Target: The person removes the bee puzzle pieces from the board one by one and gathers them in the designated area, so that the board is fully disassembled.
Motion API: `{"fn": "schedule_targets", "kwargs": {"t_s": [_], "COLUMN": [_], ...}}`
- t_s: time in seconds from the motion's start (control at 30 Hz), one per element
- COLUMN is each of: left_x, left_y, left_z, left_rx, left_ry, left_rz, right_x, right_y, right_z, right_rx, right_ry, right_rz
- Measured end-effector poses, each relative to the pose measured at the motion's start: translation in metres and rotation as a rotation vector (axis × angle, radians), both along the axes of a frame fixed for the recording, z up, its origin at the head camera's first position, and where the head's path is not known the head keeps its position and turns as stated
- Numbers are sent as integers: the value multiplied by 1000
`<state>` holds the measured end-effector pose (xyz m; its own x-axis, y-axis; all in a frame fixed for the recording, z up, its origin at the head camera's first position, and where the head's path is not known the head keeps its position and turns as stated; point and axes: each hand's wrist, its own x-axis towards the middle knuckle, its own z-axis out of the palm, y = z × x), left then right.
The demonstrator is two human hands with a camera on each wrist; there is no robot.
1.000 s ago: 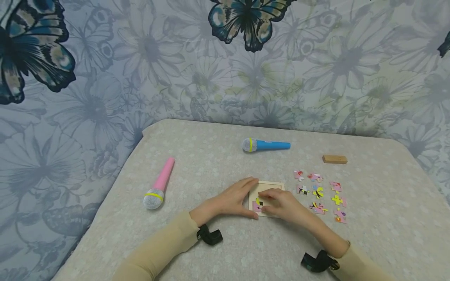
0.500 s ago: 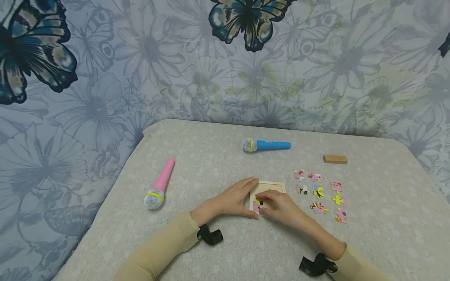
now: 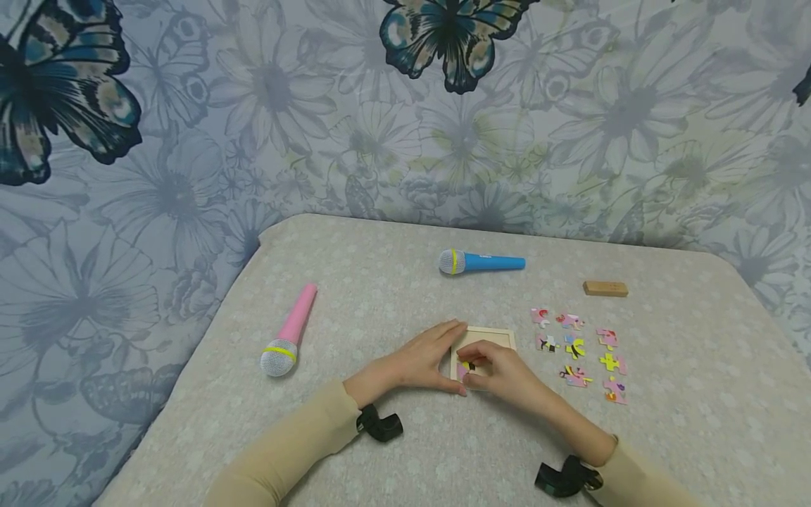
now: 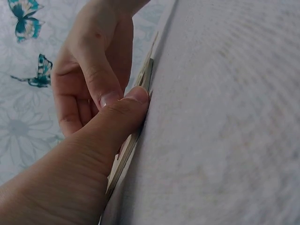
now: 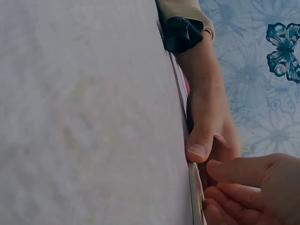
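A small wooden puzzle tray (image 3: 494, 332) lies in the middle of the table, partly covered by both hands. My left hand (image 3: 418, 362) holds its left side in the head view, fingers at the far corner and thumb at the near one. The left wrist view shows that thumb (image 4: 136, 96) pressed on the tray's edge. Over the tray's near left corner, my right hand (image 3: 507, 370) has its curled index finger and thumb around a pink puzzle piece (image 3: 464, 369) with yellow and black on it. In the right wrist view the right fingertips (image 5: 213, 194) are close at the tray.
Several loose puzzle pieces (image 3: 574, 346) lie right of the tray. A blue toy microphone (image 3: 493, 262) lies behind it, a pink one (image 3: 296, 317) to the left. A small wooden block (image 3: 605, 289) sits at the back right, before the patterned wall (image 3: 380, 141).
My right hand has slid slightly left over the tray, its fingers now covering more of the pink piece. The left hand has stayed in place on the tray.
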<state>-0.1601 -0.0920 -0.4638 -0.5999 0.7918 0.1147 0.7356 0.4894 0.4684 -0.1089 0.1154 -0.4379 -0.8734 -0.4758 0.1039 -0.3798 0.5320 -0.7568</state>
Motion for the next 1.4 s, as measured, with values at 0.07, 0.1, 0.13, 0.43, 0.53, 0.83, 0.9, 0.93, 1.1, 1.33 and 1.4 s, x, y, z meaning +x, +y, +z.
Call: {"fn": "schedule_targets", "kwargs": {"t_s": [0.07, 0.1, 0.13, 0.43, 0.53, 0.83, 0.9, 0.93, 1.1, 1.33, 1.4], "left_x": [0, 0, 0, -1, -1, 0, 0, 0, 0, 0, 0], "left_y": [1, 1, 1, 0, 0, 0, 0, 0, 1, 1, 1], "left_z": [0, 0, 0, 0, 0, 1, 1, 1, 1, 2, 3], "left_rx": [1, 1, -1, -15, -12, -5, -6, -7, -11, -25, -35], "left_ry": [-2, -3, -6, -22, -21, -8, -7, -6, -3, -7, -9], "left_rz": [-3, -5, -6, 4, 2, 3, 3, 4, 4, 7, 12], "right_x": [0, 0, 0, -1, -1, -1, 0, 0, 0, 1, 1], "right_y": [1, 2, 3, 8, 8, 5, 4, 4, 3, 15, 24], "right_z": [0, 0, 0, 2, 3, 1, 0, 0, -1, 11, 16], "right_rx": [34, 51, 68, 52, 5, 27, 51, 61, 99, 69, 61], "right_ry": [47, 67, 79, -6, -65, -7, 41, 63, 146, 139, 153], "right_rz": [-10, -20, -31, -3, -14, -2, 12, 19, 39, 5, -29]}}
